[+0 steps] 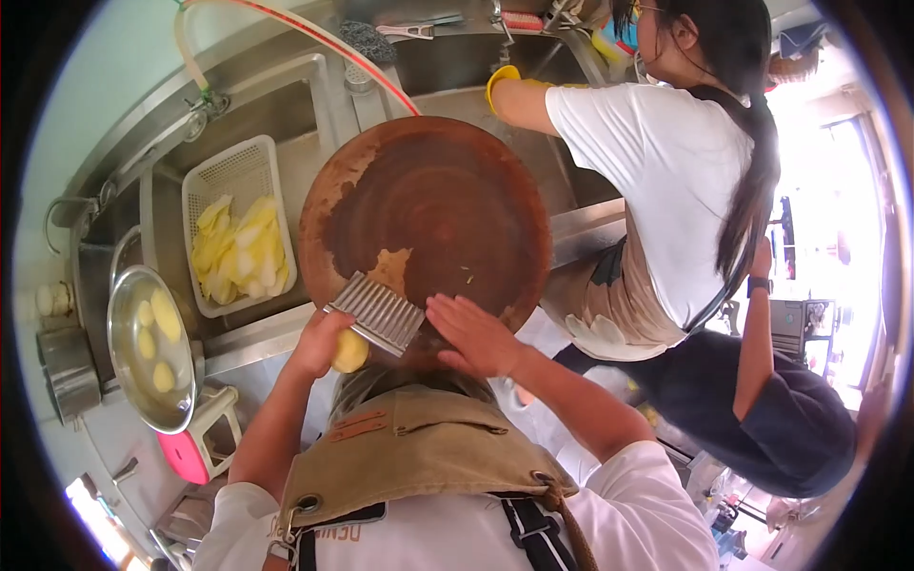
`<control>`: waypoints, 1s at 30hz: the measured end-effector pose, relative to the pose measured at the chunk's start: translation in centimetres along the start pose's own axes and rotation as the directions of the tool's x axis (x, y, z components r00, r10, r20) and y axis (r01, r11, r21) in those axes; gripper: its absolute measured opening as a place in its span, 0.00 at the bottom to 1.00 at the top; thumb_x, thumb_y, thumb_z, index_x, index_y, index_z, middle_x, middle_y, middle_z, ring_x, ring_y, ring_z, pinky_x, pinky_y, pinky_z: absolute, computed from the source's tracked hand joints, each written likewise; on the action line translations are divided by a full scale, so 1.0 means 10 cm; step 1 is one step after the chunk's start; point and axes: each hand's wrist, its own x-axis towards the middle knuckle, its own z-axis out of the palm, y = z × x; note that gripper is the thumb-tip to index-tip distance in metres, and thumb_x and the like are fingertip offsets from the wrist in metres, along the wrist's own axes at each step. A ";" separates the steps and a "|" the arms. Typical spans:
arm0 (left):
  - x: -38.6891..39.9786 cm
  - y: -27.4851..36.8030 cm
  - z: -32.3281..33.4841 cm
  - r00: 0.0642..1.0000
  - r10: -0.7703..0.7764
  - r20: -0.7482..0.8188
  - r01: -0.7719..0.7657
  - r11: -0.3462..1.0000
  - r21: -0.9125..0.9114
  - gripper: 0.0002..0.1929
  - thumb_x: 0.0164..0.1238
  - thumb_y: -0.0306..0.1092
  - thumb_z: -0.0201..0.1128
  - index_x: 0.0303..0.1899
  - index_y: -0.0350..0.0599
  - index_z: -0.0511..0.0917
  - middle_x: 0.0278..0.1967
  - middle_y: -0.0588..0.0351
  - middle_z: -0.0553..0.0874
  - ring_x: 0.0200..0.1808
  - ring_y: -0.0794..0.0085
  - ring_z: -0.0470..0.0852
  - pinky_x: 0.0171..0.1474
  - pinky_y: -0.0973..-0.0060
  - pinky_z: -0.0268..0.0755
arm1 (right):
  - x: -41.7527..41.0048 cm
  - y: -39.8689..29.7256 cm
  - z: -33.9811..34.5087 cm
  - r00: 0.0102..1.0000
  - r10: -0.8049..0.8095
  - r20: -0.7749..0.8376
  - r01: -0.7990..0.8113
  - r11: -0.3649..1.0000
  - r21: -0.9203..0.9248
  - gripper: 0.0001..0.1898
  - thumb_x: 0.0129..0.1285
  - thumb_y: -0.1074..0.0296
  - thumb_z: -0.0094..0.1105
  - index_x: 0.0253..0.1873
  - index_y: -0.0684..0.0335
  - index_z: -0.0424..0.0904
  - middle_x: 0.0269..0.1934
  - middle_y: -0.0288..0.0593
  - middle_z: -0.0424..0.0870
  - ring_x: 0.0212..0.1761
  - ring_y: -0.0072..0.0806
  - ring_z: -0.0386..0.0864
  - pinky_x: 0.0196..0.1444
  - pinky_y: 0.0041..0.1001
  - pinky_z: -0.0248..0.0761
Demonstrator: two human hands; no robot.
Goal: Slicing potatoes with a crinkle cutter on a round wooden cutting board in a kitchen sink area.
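At the near left edge of a round wooden chopping board (457, 207), my left hand (321, 342) holds a peeled potato (350, 351) together with a wavy-bladed crinkle cutter (375, 312); how the fingers divide between the two is partly hidden. My right hand (475, 335) lies flat with its fingers extended over the board's near part, just right of the cutter, holding nothing. A small green scrap (468, 275) lies on the wet, dark board.
A white plastic basket (278, 214) of yellow-white leaves stands in the left sink. Left of it, a steel bowl (187, 385) holds several peeled potatoes. A person in a white shirt (621, 135) and yellow gloves works at the right sink; another in dark clothes (792, 421) is behind.
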 end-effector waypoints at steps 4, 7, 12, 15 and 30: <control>-0.01 -0.03 -0.01 1.000 -0.027 -0.007 0.026 0.999 -0.025 0.18 0.64 0.35 0.54 0.48 0.29 0.74 0.37 0.43 0.85 0.30 0.55 0.86 0.33 0.60 0.83 | 0.27 0.38 -0.24 0.996 -0.038 -0.080 0.026 0.989 -0.144 0.34 0.70 0.52 0.52 0.72 0.73 0.59 0.74 0.56 0.58 0.79 0.44 0.52 0.79 0.41 0.44; 0.01 -0.05 -0.06 0.998 -0.064 0.009 0.064 0.998 -0.020 0.18 0.64 0.36 0.54 0.48 0.28 0.74 0.34 0.41 0.84 0.29 0.53 0.86 0.32 0.58 0.83 | 0.47 0.65 -0.34 0.992 -0.047 -0.121 0.019 0.976 -0.218 0.36 0.68 0.53 0.53 0.73 0.72 0.57 0.75 0.56 0.56 0.78 0.47 0.52 0.78 0.43 0.46; 0.01 -0.08 0.00 1.000 -0.029 0.002 0.029 1.000 -0.010 0.19 0.63 0.38 0.52 0.46 0.28 0.74 0.31 0.39 0.84 0.26 0.51 0.85 0.29 0.57 0.82 | 0.88 1.14 -0.59 0.973 -0.013 -0.230 -0.067 0.940 -0.333 0.35 0.70 0.53 0.51 0.73 0.73 0.56 0.75 0.58 0.54 0.79 0.47 0.50 0.78 0.43 0.45; 0.02 -0.07 0.03 1.000 -0.013 -0.025 0.013 1.000 0.012 0.20 0.63 0.40 0.51 0.45 0.28 0.75 0.29 0.39 0.84 0.24 0.50 0.85 0.25 0.58 0.80 | 1.12 1.45 -0.74 0.948 0.055 -0.314 -0.176 0.911 -0.373 0.35 0.71 0.53 0.49 0.72 0.74 0.56 0.75 0.60 0.54 0.79 0.48 0.50 0.78 0.42 0.44; -0.01 -0.07 -0.02 1.000 0.012 0.006 -0.012 0.999 -0.043 0.19 0.64 0.38 0.49 0.44 0.27 0.75 0.28 0.40 0.83 0.23 0.51 0.85 0.24 0.60 0.80 | 0.70 1.23 -0.65 0.662 0.399 -0.635 -0.591 0.798 -0.114 0.26 0.74 0.61 0.41 0.66 0.81 0.64 0.67 0.72 0.65 0.71 0.61 0.62 0.74 0.47 0.52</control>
